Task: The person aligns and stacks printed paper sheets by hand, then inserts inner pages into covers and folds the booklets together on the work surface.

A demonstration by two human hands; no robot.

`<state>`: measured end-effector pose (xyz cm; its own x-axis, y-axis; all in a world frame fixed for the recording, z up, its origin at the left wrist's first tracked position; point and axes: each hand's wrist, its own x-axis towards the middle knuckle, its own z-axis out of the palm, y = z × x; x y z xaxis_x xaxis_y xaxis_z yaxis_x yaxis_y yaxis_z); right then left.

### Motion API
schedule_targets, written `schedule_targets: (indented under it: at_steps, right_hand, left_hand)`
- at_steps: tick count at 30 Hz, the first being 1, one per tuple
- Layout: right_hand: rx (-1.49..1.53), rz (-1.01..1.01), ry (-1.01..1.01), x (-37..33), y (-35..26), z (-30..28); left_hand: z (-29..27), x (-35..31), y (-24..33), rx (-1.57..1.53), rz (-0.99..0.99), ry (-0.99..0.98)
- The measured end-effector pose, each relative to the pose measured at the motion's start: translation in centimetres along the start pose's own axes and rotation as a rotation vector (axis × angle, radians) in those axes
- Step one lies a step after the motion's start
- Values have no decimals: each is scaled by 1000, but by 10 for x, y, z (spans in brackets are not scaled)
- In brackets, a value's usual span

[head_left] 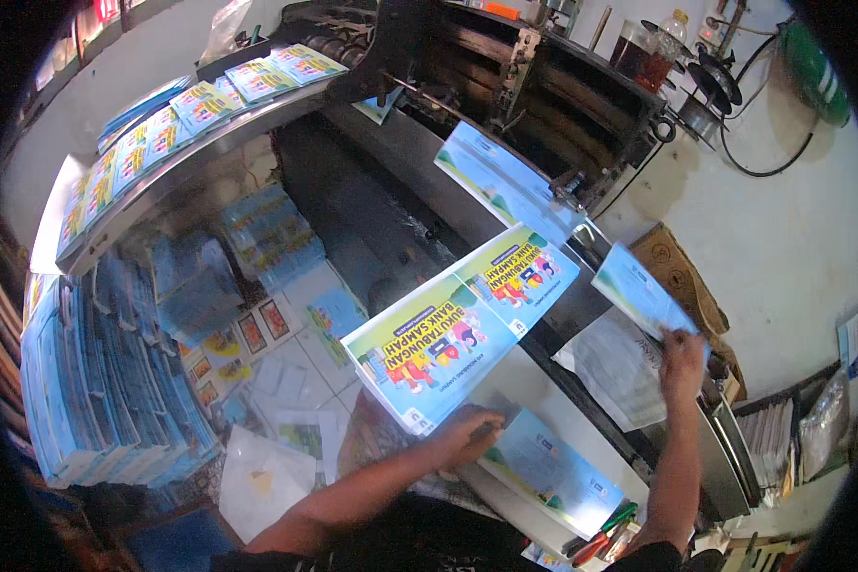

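Observation:
My right hand (682, 362) is closed on the near end of a light-blue printed sheet (643, 291), over the right side of the machine. My left hand (469, 437) has its fingers curled just below the near edge of a wide cover sheet (458, 334) with yellow lettering and cartoon figures; what it pinches, if anything, is hidden. This cover sheet slants across the machine, its left end jutting over the floor. Beyond it, another blue sheet (505, 181) lies against the machine's rollers. Close to my left fingertips, a blue sheet (553, 467) rests on a pale surface.
Tall stacks of blue booklets (114, 391) stand at the left. More covers (129, 157) line a metal shelf (195, 157). The dark machine (486, 71) fills the far side, with bottles (672, 33) on top. Red-handled pliers (596, 545) lie near my right forearm.

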<state>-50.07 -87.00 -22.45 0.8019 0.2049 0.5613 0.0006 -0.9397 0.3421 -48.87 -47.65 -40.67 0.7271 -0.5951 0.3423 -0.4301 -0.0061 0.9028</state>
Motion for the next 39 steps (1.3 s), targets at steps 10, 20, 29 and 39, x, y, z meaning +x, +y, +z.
schedule_targets:
  at_steps: [10,20,29,39]
  right_hand:
    - [485,88,-545,-106,-98,-62]
    - [555,105,-880,-151,-169,-123]
    - [506,332,-669,-49,-61,-147]
    - [-100,152,161,44,20,-61]
  left_hand:
    - [-9,0,11,34,-6,-24]
    - [-12,-2,16,42,5,-65]
    - [-14,6,30,-37,-123,-77]
    - [-11,6,20,3,-106,-70]
